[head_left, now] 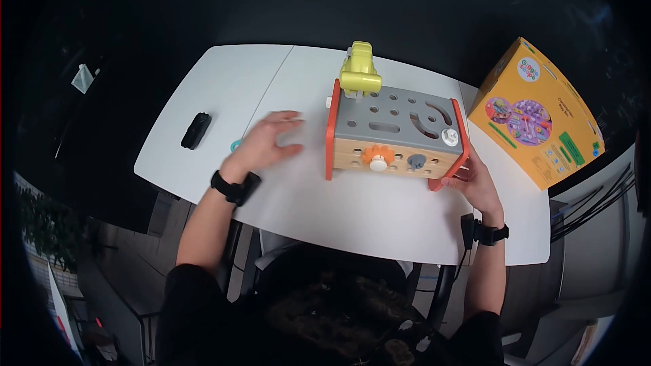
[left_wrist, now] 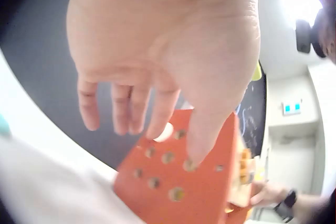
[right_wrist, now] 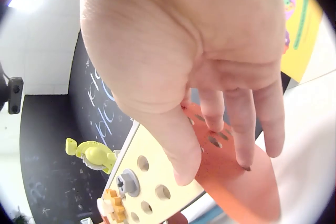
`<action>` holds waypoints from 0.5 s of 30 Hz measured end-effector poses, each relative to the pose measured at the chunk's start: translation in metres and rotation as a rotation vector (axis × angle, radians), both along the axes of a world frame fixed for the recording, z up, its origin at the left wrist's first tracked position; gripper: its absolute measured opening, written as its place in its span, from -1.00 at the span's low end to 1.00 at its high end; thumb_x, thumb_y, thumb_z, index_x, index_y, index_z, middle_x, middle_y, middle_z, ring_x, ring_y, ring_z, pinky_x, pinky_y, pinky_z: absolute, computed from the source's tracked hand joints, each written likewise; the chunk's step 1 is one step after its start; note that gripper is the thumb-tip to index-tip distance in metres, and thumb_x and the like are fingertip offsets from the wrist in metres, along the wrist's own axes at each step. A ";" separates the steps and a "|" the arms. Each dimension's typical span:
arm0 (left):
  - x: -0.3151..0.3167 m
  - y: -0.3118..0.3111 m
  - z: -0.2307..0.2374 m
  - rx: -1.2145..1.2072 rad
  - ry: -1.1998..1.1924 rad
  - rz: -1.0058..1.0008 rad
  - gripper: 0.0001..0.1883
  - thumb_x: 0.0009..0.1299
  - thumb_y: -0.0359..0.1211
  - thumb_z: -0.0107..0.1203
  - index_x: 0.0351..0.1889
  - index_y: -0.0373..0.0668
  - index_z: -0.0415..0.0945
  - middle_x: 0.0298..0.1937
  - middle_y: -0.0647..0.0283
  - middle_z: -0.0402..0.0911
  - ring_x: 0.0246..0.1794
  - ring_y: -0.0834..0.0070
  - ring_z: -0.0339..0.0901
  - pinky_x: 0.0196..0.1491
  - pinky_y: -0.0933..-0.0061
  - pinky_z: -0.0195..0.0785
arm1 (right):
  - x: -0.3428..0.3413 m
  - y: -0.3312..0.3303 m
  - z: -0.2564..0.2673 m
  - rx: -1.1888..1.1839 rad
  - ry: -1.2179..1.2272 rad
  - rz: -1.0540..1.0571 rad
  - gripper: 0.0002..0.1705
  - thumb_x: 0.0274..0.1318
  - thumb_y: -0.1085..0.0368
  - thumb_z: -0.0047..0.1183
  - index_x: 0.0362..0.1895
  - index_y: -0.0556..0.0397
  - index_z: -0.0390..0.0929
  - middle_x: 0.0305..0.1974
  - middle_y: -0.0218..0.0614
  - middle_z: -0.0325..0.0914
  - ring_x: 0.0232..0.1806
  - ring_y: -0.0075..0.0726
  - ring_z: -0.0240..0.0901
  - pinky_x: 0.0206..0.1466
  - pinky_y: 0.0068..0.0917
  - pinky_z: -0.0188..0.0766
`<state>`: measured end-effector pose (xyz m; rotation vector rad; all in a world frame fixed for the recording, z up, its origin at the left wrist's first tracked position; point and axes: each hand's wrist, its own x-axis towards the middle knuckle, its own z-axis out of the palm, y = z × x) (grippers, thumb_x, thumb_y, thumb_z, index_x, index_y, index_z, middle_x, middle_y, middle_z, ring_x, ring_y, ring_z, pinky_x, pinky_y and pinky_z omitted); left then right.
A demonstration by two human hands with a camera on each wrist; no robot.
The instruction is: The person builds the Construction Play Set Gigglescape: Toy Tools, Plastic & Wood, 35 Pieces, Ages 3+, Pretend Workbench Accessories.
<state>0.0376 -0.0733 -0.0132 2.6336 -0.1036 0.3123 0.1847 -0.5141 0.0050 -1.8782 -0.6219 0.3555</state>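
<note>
A toy workbench with a grey top, wooden front and red-orange end panels stands on the table. A lime-green toy piece sits at its back left corner. On the front are an orange gear with a white bolt and a grey-blue bolt; a white bolt head is on top. My right hand holds the right end panel, thumb at its front edge and fingers along its outer face. My left hand hovers left of the workbench, fingers spread, facing the holed left panel.
A yellow toy box stands at the right on the white table. A small black object lies at the left. Beside the left wrist shows part of a teal ring. A dark wall rises behind the table.
</note>
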 end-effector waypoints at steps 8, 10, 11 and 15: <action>-0.021 0.082 -0.036 0.340 0.291 0.308 -0.69 0.18 -0.41 0.28 -0.08 -0.17 0.69 -0.03 0.09 0.67 0.04 0.13 0.63 0.09 0.18 0.55 | 0.003 -0.002 -0.002 0.003 0.019 0.009 0.17 -0.04 0.54 0.44 0.62 -0.06 0.06 0.30 -0.20 0.48 0.33 -0.22 0.46 0.31 -0.22 0.58; -0.021 0.080 -0.031 0.340 0.235 0.257 -0.71 0.16 -0.41 0.28 -0.12 -0.19 0.71 -0.13 0.10 0.69 -0.12 0.14 0.66 -0.03 0.25 0.56 | 0.002 -0.002 -0.003 0.002 0.022 0.008 0.16 -0.04 0.54 0.44 0.62 -0.05 0.07 0.29 -0.20 0.49 0.32 -0.22 0.47 0.31 -0.23 0.58; -0.020 0.077 -0.025 0.342 0.232 0.254 -0.71 0.16 -0.41 0.28 -0.12 -0.19 0.71 -0.13 0.10 0.69 -0.12 0.14 0.66 -0.03 0.25 0.56 | 0.003 -0.003 -0.004 0.005 0.030 0.011 0.13 -0.03 0.54 0.44 0.61 -0.04 0.09 0.28 -0.20 0.50 0.32 -0.22 0.47 0.31 -0.23 0.58; -0.011 0.042 0.028 -0.051 0.064 0.155 -0.65 0.11 -0.38 0.31 -0.10 -0.18 0.73 -0.18 0.16 0.68 -0.21 0.27 0.63 -0.11 0.31 0.51 | 0.006 -0.006 -0.009 0.005 0.008 0.022 0.17 -0.04 0.48 0.46 0.63 -0.11 0.06 0.30 -0.13 0.53 0.30 -0.16 0.52 0.29 -0.19 0.57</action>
